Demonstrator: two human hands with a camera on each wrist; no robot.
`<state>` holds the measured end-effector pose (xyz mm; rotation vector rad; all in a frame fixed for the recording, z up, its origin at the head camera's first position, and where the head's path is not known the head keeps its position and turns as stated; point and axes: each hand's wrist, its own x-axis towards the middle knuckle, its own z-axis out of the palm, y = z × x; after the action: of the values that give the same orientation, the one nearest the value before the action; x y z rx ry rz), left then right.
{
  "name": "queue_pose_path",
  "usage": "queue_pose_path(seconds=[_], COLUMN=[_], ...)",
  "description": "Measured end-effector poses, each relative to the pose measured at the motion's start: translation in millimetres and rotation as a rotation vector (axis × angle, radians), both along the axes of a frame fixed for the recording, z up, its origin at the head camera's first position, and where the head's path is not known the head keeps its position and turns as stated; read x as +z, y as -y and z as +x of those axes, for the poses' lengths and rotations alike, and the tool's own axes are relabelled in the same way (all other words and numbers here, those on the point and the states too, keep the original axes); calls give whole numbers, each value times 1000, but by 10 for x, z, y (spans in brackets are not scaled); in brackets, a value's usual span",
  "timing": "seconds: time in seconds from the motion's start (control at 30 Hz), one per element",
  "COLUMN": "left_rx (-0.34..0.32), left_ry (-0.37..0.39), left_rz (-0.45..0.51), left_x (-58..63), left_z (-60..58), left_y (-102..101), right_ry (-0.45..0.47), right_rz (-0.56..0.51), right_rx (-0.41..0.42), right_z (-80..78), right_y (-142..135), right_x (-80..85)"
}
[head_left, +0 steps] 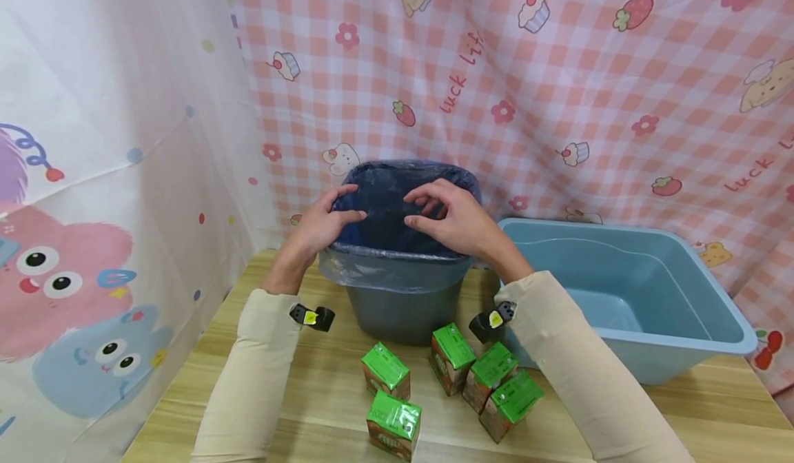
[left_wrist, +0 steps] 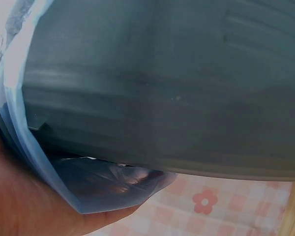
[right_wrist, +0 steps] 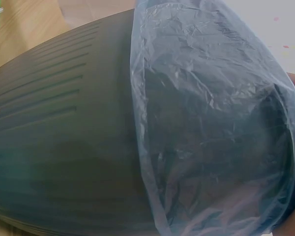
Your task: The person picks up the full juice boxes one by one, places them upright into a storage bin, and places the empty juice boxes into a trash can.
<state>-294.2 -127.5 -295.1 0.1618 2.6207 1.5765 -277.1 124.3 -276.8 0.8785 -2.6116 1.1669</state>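
Observation:
A dark grey trash bin (head_left: 403, 311) stands upright on the table, lined with a thin blue trash bag (head_left: 397, 270) folded down over its rim. At the bin's left rim is my left hand (head_left: 322, 223), its thumb and fingers spread and relaxed. My right hand (head_left: 455, 218) is over the right side of the opening, fingers loosely bent, with nothing visible between them. In the left wrist view the bag's edge (left_wrist: 39, 157) lies against the left hand. The right wrist view shows the wrinkled bag (right_wrist: 211, 113) hanging over the bin wall (right_wrist: 54, 157).
Two green-topped drink cartons (head_left: 393, 413) stand in front of the bin, with three more cartons (head_left: 490, 366) to their right. A light blue plastic tub (head_left: 657, 349) sits at the right. Patterned curtains (head_left: 397, 56) hang behind and to the left of the wooden table (head_left: 322, 394).

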Motion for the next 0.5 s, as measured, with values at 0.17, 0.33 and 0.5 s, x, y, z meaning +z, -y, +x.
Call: queue_pose_path(seconds=[0.17, 0.33, 0.5], left_rx=[7, 5, 4], left_ry=[5, 11, 12], left_rz=[3, 5, 6], left_x=[-2, 9, 6], left_z=[1, 13, 11], left_y=[-3, -10, -10], right_ry=[-3, -8, -1], right_rz=[0, -2, -12], right_rx=[1, 5, 10], right_z=[-3, 0, 3], right_y=[-2, -5, -9], right_x=[0, -3, -7])
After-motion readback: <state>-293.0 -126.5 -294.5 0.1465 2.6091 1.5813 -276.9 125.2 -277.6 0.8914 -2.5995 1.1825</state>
